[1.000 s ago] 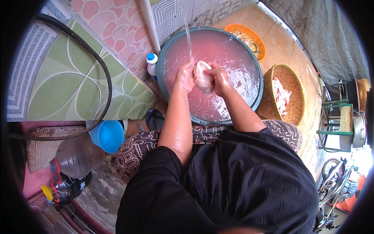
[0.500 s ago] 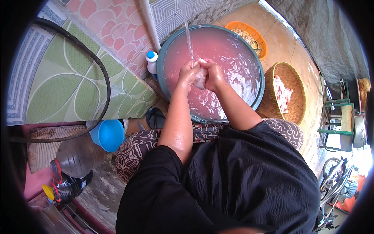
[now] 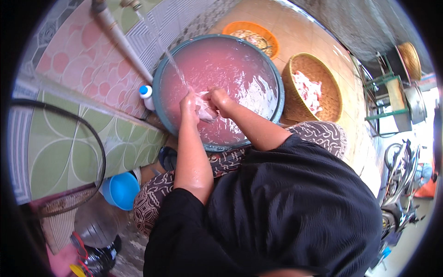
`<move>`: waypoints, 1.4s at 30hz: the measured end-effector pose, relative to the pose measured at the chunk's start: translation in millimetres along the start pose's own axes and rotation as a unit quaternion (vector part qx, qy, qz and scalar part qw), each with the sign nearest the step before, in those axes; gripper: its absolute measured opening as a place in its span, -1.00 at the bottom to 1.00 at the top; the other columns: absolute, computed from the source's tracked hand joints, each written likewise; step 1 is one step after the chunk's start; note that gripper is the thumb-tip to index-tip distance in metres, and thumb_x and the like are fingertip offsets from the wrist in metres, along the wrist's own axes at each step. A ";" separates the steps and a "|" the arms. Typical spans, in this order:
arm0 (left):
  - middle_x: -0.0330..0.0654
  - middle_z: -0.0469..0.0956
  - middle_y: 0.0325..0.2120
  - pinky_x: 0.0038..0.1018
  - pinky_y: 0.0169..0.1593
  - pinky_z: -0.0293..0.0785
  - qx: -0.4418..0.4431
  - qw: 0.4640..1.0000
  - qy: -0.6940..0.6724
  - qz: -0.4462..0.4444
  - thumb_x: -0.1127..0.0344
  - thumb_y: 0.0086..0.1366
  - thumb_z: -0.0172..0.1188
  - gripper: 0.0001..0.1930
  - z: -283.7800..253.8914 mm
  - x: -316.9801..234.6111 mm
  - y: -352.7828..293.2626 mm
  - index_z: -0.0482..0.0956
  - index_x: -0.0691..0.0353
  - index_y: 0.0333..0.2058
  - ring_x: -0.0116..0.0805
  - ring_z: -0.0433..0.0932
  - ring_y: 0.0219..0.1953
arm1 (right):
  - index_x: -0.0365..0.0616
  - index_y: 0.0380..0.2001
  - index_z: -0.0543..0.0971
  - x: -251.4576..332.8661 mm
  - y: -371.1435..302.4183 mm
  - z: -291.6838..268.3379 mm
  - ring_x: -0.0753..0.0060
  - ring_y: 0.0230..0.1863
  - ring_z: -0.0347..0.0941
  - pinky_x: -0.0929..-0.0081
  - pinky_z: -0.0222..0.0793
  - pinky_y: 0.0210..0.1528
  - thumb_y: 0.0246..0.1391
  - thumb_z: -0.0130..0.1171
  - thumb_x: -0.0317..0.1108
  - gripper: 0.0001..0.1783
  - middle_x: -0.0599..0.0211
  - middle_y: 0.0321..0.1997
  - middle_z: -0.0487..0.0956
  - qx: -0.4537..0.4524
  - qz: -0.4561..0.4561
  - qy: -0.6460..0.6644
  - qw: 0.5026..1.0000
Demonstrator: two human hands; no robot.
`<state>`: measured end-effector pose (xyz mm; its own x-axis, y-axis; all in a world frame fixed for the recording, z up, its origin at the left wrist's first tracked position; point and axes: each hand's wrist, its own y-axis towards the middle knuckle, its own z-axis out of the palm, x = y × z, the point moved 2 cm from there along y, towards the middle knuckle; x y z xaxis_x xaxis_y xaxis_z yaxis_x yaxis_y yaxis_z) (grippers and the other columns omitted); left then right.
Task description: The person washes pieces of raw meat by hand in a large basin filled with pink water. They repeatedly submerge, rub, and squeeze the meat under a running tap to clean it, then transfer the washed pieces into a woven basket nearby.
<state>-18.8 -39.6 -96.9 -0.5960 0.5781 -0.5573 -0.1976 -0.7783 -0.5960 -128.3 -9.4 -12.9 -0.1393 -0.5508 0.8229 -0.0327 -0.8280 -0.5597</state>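
Pale piece (image 3: 206,111), perhaps meat, partly hidden by left hand (image 3: 188,107) and right hand (image 3: 220,101), tap (image 3: 132,4) cut off above.

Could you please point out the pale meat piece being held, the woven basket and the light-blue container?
Pale meat piece (image 3: 207,111): head view, visible middle.
Woven basket (image 3: 329,92): head view, bare inner wall.
Light-blue container (image 3: 126,191): head view, inner surface.

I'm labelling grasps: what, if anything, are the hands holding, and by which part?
A pale piece of apparently raw meat: the left hand grips its left side, the right hand its upper right edge.

meat (image 3: 208,112) over tub (image 3: 280,87), basket (image 3: 330,87) right (bottle (image 3: 147,96) left)
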 end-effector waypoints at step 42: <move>-0.07 0.30 -0.08 -0.42 -0.05 0.24 -0.220 0.932 0.187 0.219 0.47 0.11 -0.02 -0.58 9.9 -51.8 -42.5 0.23 0.26 -0.01 -0.33 0.36 -0.15 | 0.01 0.04 0.32 -182.2 88.9 -138.9 0.12 0.06 0.25 0.29 0.21 0.07 -0.01 -0.10 -0.19 -0.52 0.10 0.07 0.30 0.095 0.187 -0.636 0.742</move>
<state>12.8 -38.8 -37.0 -0.2160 0.3373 -0.9163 0.3881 -0.8315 -0.3975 -243.3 31.9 -226.1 0.9484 -0.2986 0.1067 -0.0699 -0.5251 -0.8481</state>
